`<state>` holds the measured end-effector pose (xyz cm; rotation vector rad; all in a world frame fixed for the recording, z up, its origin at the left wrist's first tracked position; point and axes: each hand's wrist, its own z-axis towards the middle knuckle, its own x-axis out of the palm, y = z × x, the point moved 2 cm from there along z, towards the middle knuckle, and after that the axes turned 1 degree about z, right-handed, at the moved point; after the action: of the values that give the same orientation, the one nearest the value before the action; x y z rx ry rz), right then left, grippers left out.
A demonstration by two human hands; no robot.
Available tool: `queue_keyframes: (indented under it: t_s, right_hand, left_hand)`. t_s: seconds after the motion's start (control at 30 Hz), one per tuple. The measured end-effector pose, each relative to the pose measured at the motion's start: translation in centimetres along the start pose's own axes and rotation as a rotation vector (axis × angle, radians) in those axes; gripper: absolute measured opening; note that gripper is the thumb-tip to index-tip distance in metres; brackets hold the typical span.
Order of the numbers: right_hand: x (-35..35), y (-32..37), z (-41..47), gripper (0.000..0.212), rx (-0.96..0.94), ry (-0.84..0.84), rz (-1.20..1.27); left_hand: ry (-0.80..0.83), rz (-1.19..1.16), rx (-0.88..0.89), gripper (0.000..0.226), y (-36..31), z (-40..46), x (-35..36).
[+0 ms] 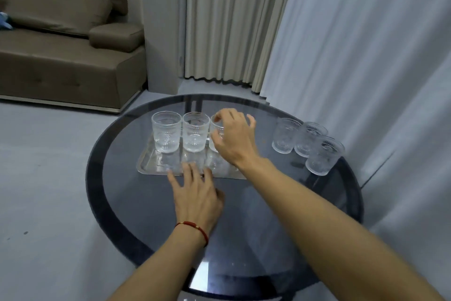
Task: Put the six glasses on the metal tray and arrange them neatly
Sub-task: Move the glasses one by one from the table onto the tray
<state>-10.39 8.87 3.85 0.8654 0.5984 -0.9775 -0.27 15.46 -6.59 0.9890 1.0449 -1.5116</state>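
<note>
A metal tray (148, 165) lies on the round dark glass table (117, 203). Along its far edge stand three clear patterned glasses in a row: one at the left (166, 131), one in the middle (195, 131), and a third (216, 127) partly hidden by my right hand (234, 137), whose fingers grip its rim. My left hand (195, 193), fingers spread, rests flat on the table with its fingertips at the tray's near edge. Three more glasses (284, 134) (308, 138) (323, 154) stand in a cluster on the table to the right of the tray.
A brown sofa (68, 56) stands on the floor at the back left. Curtains (341, 44) hang behind and to the right of the table, close to its right edge.
</note>
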Motion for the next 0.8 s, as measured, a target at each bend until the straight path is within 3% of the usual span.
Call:
queue_keyframes:
  t_s: [0.23, 0.37, 0.43, 0.57, 0.8]
  right_hand:
    - [-7.1, -13.6, -10.7, 0.035, 0.615, -0.234, 0.201]
    - [-7.5, -18.5, -12.2, 0.05, 0.881, -0.476, 0.304]
    - [-7.3, -20.2, -11.8, 0.062, 0.954, -0.546, 0.386]
    - [-5.6, -22.6, -10.6, 0.1, 0.993, -0.454, 0.484]
    - [-4.9, -23.2, -10.0, 0.097, 1.035, -0.425, 0.342]
  left_hand:
    - [0.008, 0.03, 0.161, 0.04, -4.0, -1.0, 0.1]
    - [0.006, 0.0, 0.173, 0.041, -4.9, -0.9, 0.0]
    - [0.007, 0.01, 0.183, 0.045, -5.3, -0.7, 0.1]
    - [0.003, 0.02, 0.201, 0.05, -5.6, -0.6, 0.5]
    - [-0.026, -0.003, 0.194, 0.05, -5.1, -0.7, 0.5]
